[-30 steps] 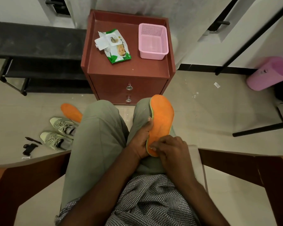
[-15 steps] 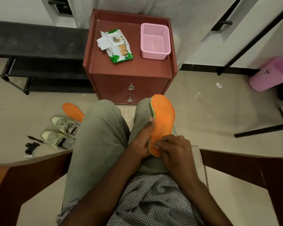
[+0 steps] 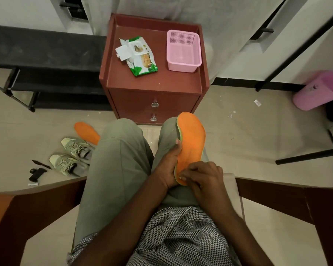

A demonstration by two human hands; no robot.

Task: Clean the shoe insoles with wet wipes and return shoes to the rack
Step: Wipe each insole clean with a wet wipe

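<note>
An orange insole [image 3: 192, 139] with a green edge rests on my right thigh, toe end pointing away from me. My left hand [image 3: 166, 166] grips its left edge, thumb on the orange face. My right hand [image 3: 204, 179] has its fingers pinched on the heel end; whether they hold a wipe I cannot tell. A second orange insole [image 3: 86, 131] lies on the floor to the left, beside a pair of pale green sneakers [image 3: 75, 147]. A green and white wet-wipe pack [image 3: 138, 56], flap open, lies on the brown cabinet [image 3: 152, 81].
A pink basket [image 3: 183, 65] stands on the cabinet's right side. The black shoe rack [image 3: 37, 48] runs along the left wall. Small black items [image 3: 37, 172] lie on the floor near the sneakers. A pink bin [image 3: 319, 89] and black metal bars [image 3: 311, 155] are at the right. Brown armrests [image 3: 37, 208] flank my seat.
Both hands stay on the insole on my right thigh. My right fingertips have shifted slightly at the heel end. The camera view has moved a little.
</note>
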